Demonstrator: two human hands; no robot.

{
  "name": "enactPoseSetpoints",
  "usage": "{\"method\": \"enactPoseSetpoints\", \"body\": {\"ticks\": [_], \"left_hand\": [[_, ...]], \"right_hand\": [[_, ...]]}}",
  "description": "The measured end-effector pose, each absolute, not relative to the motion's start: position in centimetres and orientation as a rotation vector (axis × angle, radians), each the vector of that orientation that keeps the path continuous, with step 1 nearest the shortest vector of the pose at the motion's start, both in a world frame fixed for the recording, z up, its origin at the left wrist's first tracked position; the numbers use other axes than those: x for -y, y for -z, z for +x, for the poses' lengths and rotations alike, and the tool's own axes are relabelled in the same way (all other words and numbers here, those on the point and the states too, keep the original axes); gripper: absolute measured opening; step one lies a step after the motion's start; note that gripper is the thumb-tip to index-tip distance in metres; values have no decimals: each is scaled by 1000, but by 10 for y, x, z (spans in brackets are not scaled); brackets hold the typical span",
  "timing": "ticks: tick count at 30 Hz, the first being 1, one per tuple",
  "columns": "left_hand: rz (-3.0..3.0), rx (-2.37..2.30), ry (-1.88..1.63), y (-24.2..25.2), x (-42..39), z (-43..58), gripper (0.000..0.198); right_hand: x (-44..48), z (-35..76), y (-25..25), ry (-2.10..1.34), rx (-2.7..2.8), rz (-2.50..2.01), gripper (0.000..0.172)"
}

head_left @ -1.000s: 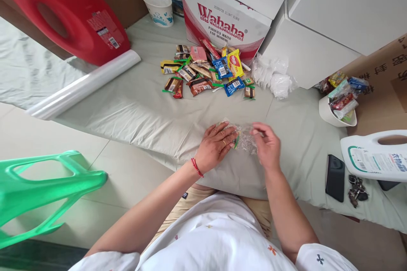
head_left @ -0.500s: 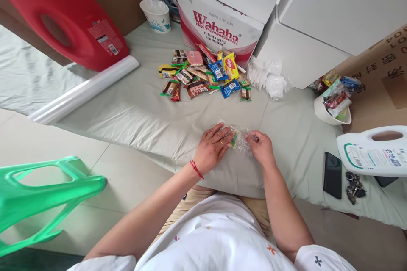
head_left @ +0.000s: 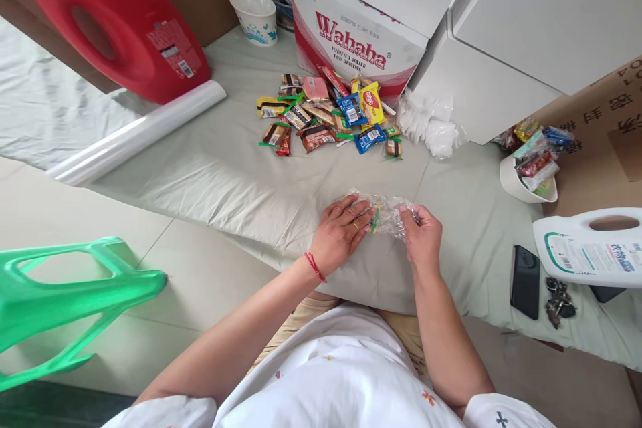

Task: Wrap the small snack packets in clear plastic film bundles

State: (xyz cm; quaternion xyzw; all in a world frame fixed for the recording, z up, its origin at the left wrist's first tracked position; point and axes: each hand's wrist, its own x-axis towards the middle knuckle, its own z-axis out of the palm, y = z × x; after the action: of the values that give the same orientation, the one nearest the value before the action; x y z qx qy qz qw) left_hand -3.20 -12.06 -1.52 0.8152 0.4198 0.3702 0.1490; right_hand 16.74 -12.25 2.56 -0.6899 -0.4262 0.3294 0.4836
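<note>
At your far left a green stool lies tipped on the tiled floor. Above it a red jug lies on its side, with a roll of clear film just beside it at the edge of the pale cloth. Further along, a paper cup stands upright near the back, and a heap of snack packets is spread on the cloth in front of the Wahaha carton.

Your left hand lies palm down near the front edge of the cloth. Its fingers are stretched out flat, pressing on the left end of the clear bag rather than curled around it. The bag rests on the cloth between your 2 hands, well apart from the heap, with a green strip and some wrapped snacks showing through it. Your right hand is closed on the bag's right end, pinching the plastic between thumb and fingertips.

Right of that, crumpled clear bags sit against the white boxes. A white bowl holds more packets. A phone lies flat near the cloth's front edge, keys just beside it, and a white jug lies on its side at your far right.
</note>
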Motion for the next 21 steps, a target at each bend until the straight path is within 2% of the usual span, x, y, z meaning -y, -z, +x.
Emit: {"method": "enactPoseSetpoints", "body": {"ticks": [5,13,16,21], "left_hand": [[2292,-1217,-1061,15,123,-29,37],[1920,-1082,-1318,18,128,-28,42],[1644,-1081,-1295,19,127,-33,51],[1344,-761,-1209,17,123,-46,69]], "right_hand": [[123,125,-45,-792,1275,-1639,33],[128,86,-43,-667,1469,-1641,27],[128,83,-44,-634,1609,-1634,35],[136,80,-44,-397,1984,-1692,56]]}}
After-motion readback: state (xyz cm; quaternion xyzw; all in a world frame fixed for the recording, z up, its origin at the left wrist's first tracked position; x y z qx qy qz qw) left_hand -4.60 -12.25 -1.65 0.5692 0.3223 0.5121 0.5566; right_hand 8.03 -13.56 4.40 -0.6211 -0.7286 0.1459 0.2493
